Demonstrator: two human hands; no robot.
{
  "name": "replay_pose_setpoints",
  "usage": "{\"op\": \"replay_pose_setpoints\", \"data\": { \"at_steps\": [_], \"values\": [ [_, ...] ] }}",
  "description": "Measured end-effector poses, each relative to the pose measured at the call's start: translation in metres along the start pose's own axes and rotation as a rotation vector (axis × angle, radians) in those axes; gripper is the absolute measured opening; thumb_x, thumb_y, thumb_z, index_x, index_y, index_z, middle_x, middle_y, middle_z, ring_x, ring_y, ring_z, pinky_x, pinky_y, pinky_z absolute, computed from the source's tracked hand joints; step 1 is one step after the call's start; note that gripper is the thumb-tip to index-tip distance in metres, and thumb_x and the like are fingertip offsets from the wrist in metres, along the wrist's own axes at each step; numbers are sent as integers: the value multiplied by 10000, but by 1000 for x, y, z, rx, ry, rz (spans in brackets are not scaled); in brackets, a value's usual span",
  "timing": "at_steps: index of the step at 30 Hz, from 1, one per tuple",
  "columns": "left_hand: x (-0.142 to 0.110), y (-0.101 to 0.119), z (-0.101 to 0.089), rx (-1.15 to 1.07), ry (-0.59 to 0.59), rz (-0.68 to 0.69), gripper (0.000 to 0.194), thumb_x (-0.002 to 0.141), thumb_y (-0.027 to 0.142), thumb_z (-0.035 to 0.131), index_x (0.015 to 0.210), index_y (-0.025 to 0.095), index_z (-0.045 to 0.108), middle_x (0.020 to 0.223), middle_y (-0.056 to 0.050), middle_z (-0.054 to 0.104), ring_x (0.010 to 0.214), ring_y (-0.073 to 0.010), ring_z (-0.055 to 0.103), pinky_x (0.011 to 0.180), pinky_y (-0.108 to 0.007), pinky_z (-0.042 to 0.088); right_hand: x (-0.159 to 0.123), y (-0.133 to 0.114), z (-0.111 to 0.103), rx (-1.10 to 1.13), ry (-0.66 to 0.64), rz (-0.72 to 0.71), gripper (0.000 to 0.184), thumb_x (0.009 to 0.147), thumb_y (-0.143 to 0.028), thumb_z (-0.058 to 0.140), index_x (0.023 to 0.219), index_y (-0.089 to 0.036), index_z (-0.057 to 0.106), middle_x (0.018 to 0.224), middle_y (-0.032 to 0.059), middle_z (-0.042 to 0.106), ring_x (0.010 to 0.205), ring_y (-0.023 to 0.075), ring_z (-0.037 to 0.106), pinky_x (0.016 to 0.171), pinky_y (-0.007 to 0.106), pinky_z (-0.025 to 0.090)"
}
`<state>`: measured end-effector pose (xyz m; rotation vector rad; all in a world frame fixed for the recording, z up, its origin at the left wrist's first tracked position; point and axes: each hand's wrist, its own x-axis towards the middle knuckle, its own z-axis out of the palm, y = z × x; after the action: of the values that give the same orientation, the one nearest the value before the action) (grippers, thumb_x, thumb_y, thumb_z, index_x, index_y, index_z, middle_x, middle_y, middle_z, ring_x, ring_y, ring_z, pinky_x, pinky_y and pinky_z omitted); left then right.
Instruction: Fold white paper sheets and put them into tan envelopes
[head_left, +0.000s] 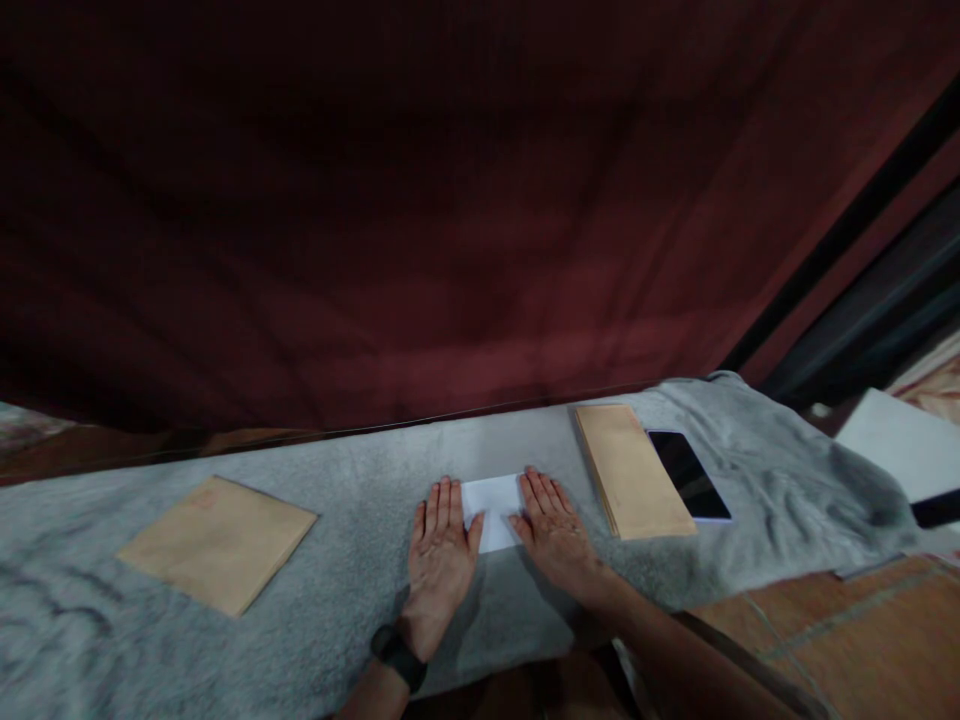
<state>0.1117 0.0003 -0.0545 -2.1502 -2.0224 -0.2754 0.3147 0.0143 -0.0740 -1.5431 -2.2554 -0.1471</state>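
A small white sheet of paper (pixel 495 512) lies on the grey cloth in front of me. My left hand (pixel 442 545) rests flat over its left end, fingers stretched out and pointing away from me. Over the right end lies my right hand (pixel 553 525), palm down with its fingers extended. Both thumbs point inward across the paper. Part of each end is hidden beneath the hands. A dark watch (pixel 399 657) is on my left wrist.
Brown envelopes (pixel 636 472) sit stacked on the right, with a dark-screened phone (pixel 688 475) beside them. More brown envelopes (pixel 219 545) lie at the left. The grey cloth (pixel 360 520) covers the surface. Behind it hangs a dark red curtain (pixel 465 250).
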Motion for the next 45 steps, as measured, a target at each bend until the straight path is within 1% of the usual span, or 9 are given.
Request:
{"op": "replay_pose_setpoints", "data": {
  "at_steps": [6,13,30,35,39,41,43,44,45],
  "values": [
    [0,1,-3,-25,2,-8,647,1032,471,291,1531,80,419,1580,-166,430,1496,-300,358,1218,-481,300,0,13,-8,12,-27,-77,600,1070,-443,381,1569,-111,357,1599,150,391,1485,270,368,1232,481,300],
    [-1,1,-4,-45,18,-2,720,1018,568,296,1554,94,382,1583,-178,421,1493,-315,362,1208,-507,310,-2,28,-16,1,-53,-177,625,1051,-484,442,1554,-118,384,1615,143,366,1493,277,349,1223,486,307],
    [-1,2,-3,1,-5,-5,759,1021,594,242,1537,59,399,1593,-177,405,1493,-303,363,1226,-475,271,-17,32,-36,70,-153,-244,552,1047,-328,453,1576,-202,359,1648,112,300,1496,256,345,1231,488,286],
    [0,2,-2,-4,-16,-17,763,1015,598,250,1542,64,391,1600,-179,392,1496,-303,357,1219,-474,280,-24,37,-53,171,-334,-226,589,1006,-294,511,1573,-236,366,1655,94,281,1514,239,309,1234,472,293],
    [0,2,-2,3,-24,-16,746,1014,588,257,1554,87,376,1604,-167,391,1498,-298,354,1217,-479,276,-19,49,-88,490,-589,-206,551,947,-393,608,1481,-287,524,1610,66,400,1476,257,383,1191,436,366],
    [1,3,-2,11,-32,-14,739,1015,578,266,1550,82,382,1606,-170,384,1500,-302,350,1219,-480,268,-13,51,-107,767,-813,-152,428,963,-447,583,1351,-284,661,1430,59,620,1313,233,582,1080,349,483],
    [1,3,-2,21,-42,-18,736,1015,565,276,1539,63,397,1607,-177,379,1500,-310,348,1222,-482,263,-9,49,-118,991,-1140,-100,435,963,-531,567,1204,-221,755,1098,73,772,1031,221,726,891,300,575],
    [2,3,-2,23,-45,-20,734,1016,561,277,1535,57,402,1607,-178,379,1499,-312,348,1222,-482,262,-8,46,-119,1075,-1209,-69,452,948,-552,587,1163,-199,770,1010,69,781,947,212,739,839,284,583],
    [2,2,-2,21,-46,-20,733,1016,560,278,1533,56,404,1606,-178,382,1498,-312,351,1222,-481,262,-7,43,-117,1138,-1195,-33,456,934,-555,609,1154,-190,771,987,66,779,918,205,739,822,277,584]
  ]
}}
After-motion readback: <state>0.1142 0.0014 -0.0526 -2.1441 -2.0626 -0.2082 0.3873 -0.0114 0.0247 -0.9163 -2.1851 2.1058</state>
